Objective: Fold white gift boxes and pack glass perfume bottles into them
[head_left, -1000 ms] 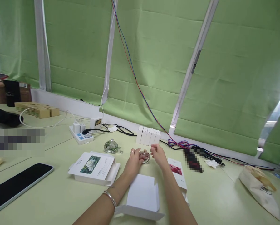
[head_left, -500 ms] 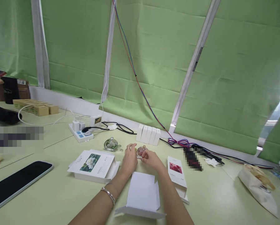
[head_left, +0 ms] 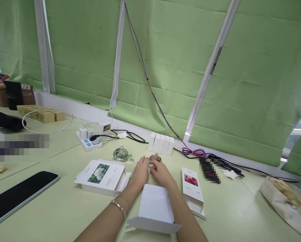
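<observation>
A round glass perfume bottle (head_left: 154, 157) with pinkish contents and a gold-coloured neck stands ahead of me. My right hand (head_left: 162, 173) is closed at its near side, thumb and fingertips against the glass and covering its lower part. Just left of it, my left hand (head_left: 140, 172) rests on the table with fingers stretched forward, nothing visible in it. Further left stands a second glass bottle (head_left: 120, 154) with green contents, small clear pieces (head_left: 130, 158) beside it. An opened white carton (head_left: 156, 203) lies between my forearms.
Left is a white box with a white flower picture (head_left: 100, 174); right, a slim box with a red flower picture (head_left: 191, 185). Small white boxes (head_left: 160, 144) stand behind the bottles. A power strip (head_left: 88, 143), cables, a phone (head_left: 19, 195) and a cloth bag (head_left: 282, 203) lie around.
My right hand has shifted from the pink bottle's right side to its front. My left fingers have straightened and lowered. The whole view has shifted slightly.
</observation>
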Demonstrator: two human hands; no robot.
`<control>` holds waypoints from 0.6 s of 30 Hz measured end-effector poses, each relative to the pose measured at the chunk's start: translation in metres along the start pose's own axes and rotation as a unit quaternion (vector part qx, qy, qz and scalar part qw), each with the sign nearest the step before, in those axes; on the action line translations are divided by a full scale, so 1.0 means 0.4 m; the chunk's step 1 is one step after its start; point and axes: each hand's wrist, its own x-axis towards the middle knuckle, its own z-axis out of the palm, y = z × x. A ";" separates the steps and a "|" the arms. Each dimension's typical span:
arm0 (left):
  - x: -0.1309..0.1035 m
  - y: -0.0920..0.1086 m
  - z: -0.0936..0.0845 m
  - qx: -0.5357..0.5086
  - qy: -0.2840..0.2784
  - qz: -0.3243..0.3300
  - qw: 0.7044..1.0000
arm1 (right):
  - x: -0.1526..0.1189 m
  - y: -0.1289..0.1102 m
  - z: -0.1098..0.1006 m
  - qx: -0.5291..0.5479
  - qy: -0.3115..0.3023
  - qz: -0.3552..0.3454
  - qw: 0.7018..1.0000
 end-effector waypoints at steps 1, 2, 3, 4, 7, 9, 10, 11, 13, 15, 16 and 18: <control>-0.001 0.000 0.000 -0.001 0.000 -0.005 1.000 | 0.004 0.003 0.007 0.000 0.008 -0.006 1.000; -0.001 0.000 0.000 -0.001 0.000 -0.011 1.000 | 0.007 0.006 0.013 0.000 0.016 -0.012 1.000; -0.001 -0.001 -0.001 -0.002 -0.001 -0.016 1.000 | 0.009 0.008 0.020 -0.002 0.024 -0.016 1.000; 0.000 -0.003 -0.001 -0.002 -0.001 -0.021 1.000 | 0.011 0.010 0.025 -0.005 0.031 -0.018 0.999; 0.005 -0.009 -0.005 0.002 -0.003 -0.031 1.000 | 0.014 0.010 0.037 -0.027 0.047 -0.010 0.999; 0.008 -0.012 -0.010 0.006 -0.006 -0.033 0.999 | 0.015 0.004 0.042 -0.050 0.054 0.007 0.997; 0.008 -0.013 -0.013 0.008 -0.007 -0.032 0.999 | 0.015 0.001 0.044 -0.062 0.057 0.017 0.996; 0.008 -0.013 -0.017 0.010 -0.010 -0.031 0.999 | 0.015 -0.003 0.045 -0.074 0.059 0.025 0.995; 0.005 -0.011 -0.023 0.014 -0.014 -0.027 0.999 | 0.014 -0.011 0.048 -0.095 0.060 0.035 0.993; 0.002 -0.008 -0.027 0.020 -0.018 -0.024 0.999 | 0.013 -0.018 0.049 -0.110 0.059 0.037 0.991; 0.000 -0.006 -0.027 0.023 -0.019 -0.022 0.999 | 0.011 -0.020 0.049 -0.116 0.059 0.037 0.991; -0.003 -0.003 -0.027 0.030 -0.021 -0.016 0.999 | 0.008 -0.021 0.048 -0.125 0.058 0.036 0.990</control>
